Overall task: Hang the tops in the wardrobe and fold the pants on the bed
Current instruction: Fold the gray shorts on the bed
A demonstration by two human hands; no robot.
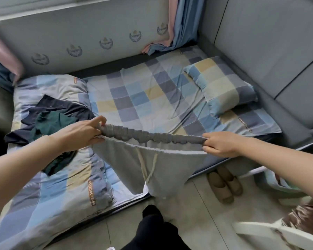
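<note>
Grey drawstring pants [170, 166] hang in the air over the bed's front edge, stretched by the elastic waistband. My left hand [85, 133] grips the waistband's left end. My right hand [219, 144] pinches its right end. The legs droop toward the floor, with the pale drawstring dangling in front. On the checked bed [143, 98], at the left, lies a crumpled heap of dark navy and green clothes [51, 120] on the folded quilt.
A checked pillow [222, 89] lies at the bed's right end against the grey padded wall. Brown slippers [224, 184] sit on the tiled floor by the bed. A white basket [278, 233] holding brown cloth stands at the lower right. Curtains hang at the back.
</note>
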